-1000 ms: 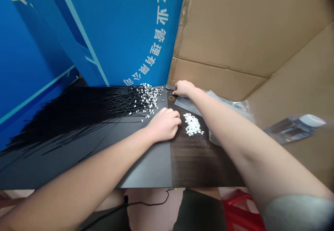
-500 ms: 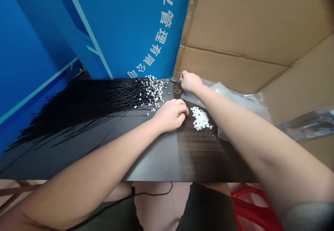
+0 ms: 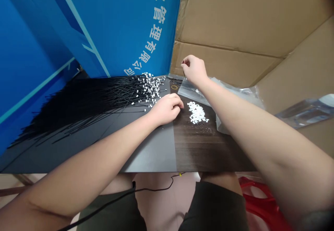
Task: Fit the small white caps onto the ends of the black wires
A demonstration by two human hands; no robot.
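Head view: your left hand (image 3: 165,109) rests curled on the wood-grain laminate board (image 3: 203,151), just beside a heap of small white plastic blocks (image 3: 197,112). Your right hand (image 3: 194,70) is raised well apart, fingers pinched above the board's far edge, grip unclear. Thin black plastic strands (image 3: 78,109) fan leftward, more white blocks at their tips. A crinkled clear plastic bag (image 3: 235,97) lies right, with open board nearest you.

Left hand (image 3: 167,109) curled on tabletop (image 3: 198,147) between black strands (image 3: 91,109) and white pieces (image 3: 197,112); right hand (image 3: 194,70) raised above plastic bag (image 3: 190,91)
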